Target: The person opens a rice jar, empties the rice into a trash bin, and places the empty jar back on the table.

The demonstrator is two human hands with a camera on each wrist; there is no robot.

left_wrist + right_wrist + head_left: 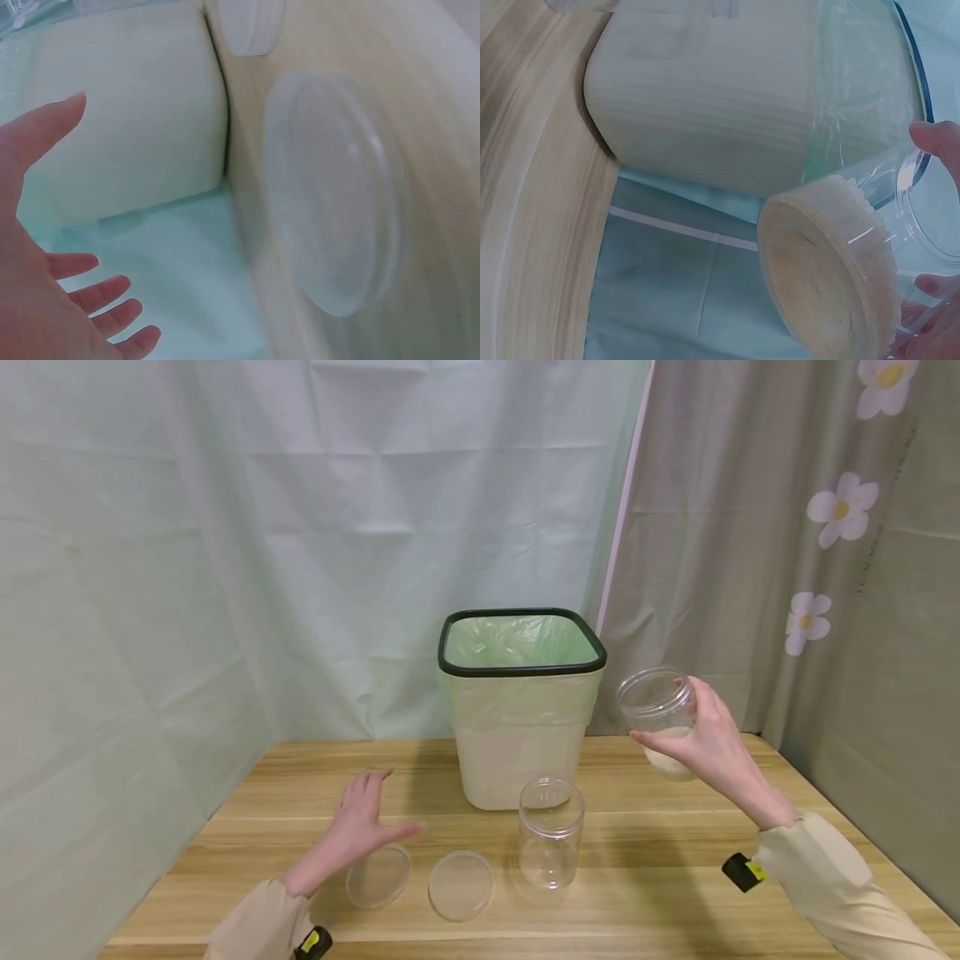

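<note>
My right hand point(716, 747) grips a see-through plastic jar point(651, 697) near its rim, raised over the right side of the table and tilted. White grainy stuff point(862, 259) lies in the bottom of this jar, seen most closely in the right wrist view. My left hand point(354, 831) hovers over the table with thumb and fingers spread, holding nothing. Below it lie two round clear lids, the left lid point(378, 881) partly behind the thumb and the right lid point(461, 887) beside it. A second see-through jar point(551, 852) stands upright, lidless, between the hands.
A light bin point(517, 764) with a dark rim and a pale green liner point(521, 642) stands at the table's back middle. Behind the wooden table point(645, 914) hang pale curtains point(420, 527); flowers decorate the right-hand one.
</note>
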